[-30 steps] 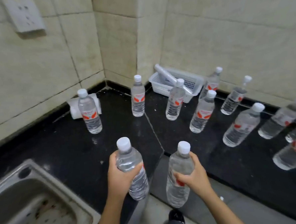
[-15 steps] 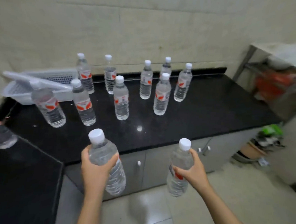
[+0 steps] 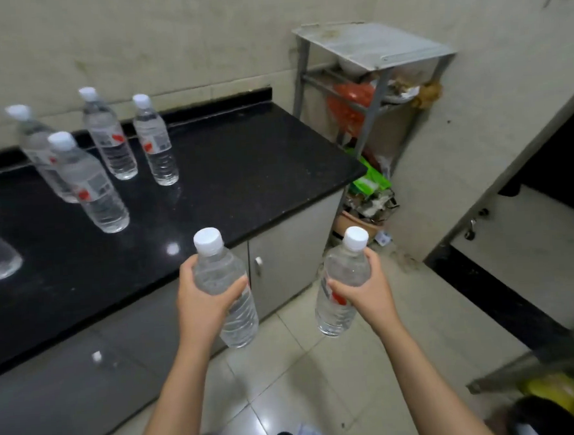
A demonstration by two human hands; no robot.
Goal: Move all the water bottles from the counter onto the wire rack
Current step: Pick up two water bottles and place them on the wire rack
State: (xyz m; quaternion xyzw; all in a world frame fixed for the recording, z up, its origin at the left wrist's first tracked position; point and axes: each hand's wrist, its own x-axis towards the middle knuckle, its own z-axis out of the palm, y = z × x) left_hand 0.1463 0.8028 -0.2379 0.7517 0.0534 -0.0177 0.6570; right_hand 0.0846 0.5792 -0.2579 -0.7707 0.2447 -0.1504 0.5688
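Note:
My left hand (image 3: 205,301) grips a clear water bottle (image 3: 227,288) with a white cap, held upright in front of the counter's edge. A second water bottle (image 3: 342,289) with a red label is gripped by my right hand (image 3: 367,288) over the tiled floor. Several more bottles (image 3: 155,141) stand on the black counter (image 3: 241,159) at the left. A grey metal rack (image 3: 372,49) stands past the counter's right end, against the wall.
The rack's lower shelves hold a bowl, a red bag (image 3: 351,104) and other clutter. Green packets and a pot (image 3: 369,192) lie on the floor beside the grey cabinet (image 3: 291,250). A dark doorway (image 3: 550,154) opens at the right. A yellow object (image 3: 551,392) sits bottom right.
The view has swung right from the sink corner along the counter to the rack. Both hands have kept their bottles and carried them off the counter, over the floor.

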